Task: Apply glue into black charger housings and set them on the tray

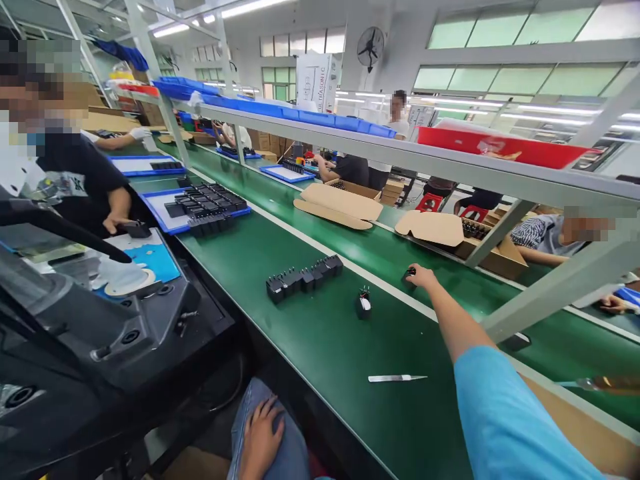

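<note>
The right hand [421, 275] pinches a black unit [409, 281], apparently lifting or placing it, which next calls for steadiness; the empty left hand [262, 432] rests loosely spread on jeans [294, 437].

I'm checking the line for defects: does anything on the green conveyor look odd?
One small black plastic unit stands alone, apart from the crooked row of black pronged units, with much white showing.
</note>
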Tool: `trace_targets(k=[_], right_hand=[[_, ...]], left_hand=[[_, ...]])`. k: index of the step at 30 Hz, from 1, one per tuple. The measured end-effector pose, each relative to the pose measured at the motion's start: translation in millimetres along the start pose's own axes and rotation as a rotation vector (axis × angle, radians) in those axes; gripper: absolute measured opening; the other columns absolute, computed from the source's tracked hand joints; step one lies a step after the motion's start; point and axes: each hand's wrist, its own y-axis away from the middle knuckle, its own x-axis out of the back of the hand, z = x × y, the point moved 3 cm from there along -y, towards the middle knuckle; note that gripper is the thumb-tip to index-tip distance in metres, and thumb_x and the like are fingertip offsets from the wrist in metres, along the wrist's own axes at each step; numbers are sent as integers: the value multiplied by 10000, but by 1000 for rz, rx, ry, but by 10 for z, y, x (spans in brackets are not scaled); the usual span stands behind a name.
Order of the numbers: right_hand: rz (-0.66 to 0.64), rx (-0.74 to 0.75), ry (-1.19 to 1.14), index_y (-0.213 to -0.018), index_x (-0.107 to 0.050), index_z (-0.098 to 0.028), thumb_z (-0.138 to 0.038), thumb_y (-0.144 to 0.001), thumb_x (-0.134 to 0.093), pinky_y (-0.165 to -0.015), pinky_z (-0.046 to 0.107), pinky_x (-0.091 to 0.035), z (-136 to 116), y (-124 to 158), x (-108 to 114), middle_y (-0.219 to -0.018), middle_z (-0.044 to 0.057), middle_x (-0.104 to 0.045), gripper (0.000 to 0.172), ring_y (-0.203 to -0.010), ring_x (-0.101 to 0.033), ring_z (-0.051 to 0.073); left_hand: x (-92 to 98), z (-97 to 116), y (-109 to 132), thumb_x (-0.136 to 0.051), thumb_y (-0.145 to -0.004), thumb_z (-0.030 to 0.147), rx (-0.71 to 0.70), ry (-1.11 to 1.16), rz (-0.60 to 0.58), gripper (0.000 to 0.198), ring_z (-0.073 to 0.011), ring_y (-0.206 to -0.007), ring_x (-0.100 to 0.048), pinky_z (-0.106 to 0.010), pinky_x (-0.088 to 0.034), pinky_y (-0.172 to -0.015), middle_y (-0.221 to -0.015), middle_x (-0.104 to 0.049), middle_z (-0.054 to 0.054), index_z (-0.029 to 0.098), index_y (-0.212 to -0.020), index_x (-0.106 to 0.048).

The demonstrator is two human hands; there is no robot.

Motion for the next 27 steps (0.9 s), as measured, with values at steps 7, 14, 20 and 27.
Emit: trace_targets(k=[7, 14, 20, 27], right_hand=[[-106, 153, -102, -1194, -571, -161, -358, -925, -586, -827, 389, -564, -291, 180, 140, -1149, 83, -617, 334, -973, -630, 191], [-245, 295, -277, -1226, -539, -171, -397, -933, -564, -663, 295, -570, -700, 819, -236, -1041, 63, -648, 371, -767, -640, 133], [-54, 325, -316, -1368, -403, -233, -567, -875, -540, -913, 437, -530, -1043, 1211, -445, -1362, 139, -497, 611, -1122, -597, 273], [32, 366, -274, -1326, -464, -222, -393, -827, -649, -886, 496, -527, -1425, 1186, -546, -1416, 142, -413, 559, -1188, -521, 326]], left_hand=[[-39, 16, 16, -469, -830, 312, -4, 42, 10, 343, -273, -1375, -425, -485, -290, -1141, -1378, -586, 41, 358, -1043, -733], [-3, 66, 46, -463, -863, 262, -14, 41, 31, 344, -274, -1352, -431, -482, -266, -1133, -1371, -591, -31, 264, -1077, -733], [92, 134, 80, -482, -879, 233, -6, 40, 14, 320, -268, -1358, -410, -478, -256, -1130, -1380, -580, -38, 258, -1081, -729], [158, 130, 79, -490, -892, 252, -43, -9, 22, 306, -264, -1321, -443, -450, -293, -1114, -1361, -593, -47, 251, -1084, -728]])
